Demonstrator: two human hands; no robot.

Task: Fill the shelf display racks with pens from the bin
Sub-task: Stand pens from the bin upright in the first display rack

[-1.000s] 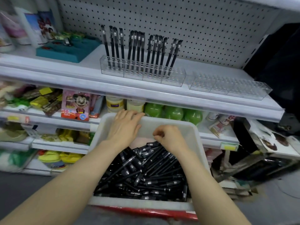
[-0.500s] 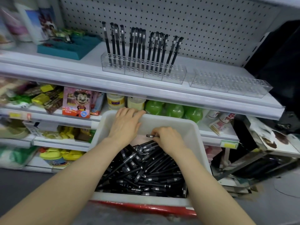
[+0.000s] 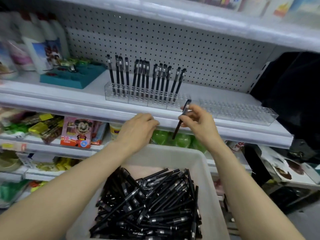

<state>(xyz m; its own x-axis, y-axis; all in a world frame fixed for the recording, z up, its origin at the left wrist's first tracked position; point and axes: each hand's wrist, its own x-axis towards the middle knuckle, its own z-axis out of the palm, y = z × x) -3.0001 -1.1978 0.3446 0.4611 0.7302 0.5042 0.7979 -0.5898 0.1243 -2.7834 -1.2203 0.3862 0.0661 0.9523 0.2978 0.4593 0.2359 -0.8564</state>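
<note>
Above the bin (image 3: 205, 163) of black pens (image 3: 155, 205), the right grip (image 3: 199, 122) pinches one pen (image 3: 177, 129), tilted, just in front of the clear rack (image 3: 138, 99) on the shelf (image 3: 216, 92). The left grip (image 3: 138, 129) hovers beside it with fingers loosely bent.

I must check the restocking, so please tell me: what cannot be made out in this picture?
- Head view, left hand: its back hides the curled fingers, so whether it holds anything is unclear.
- Head view, bin: near edge cut off by the bottom of the frame.
- Head view, empty clear rack: holes too faint to count.
- Head view, bottles at left: labels blurred.
- Head view, pen in the right hand: print too small.
</note>
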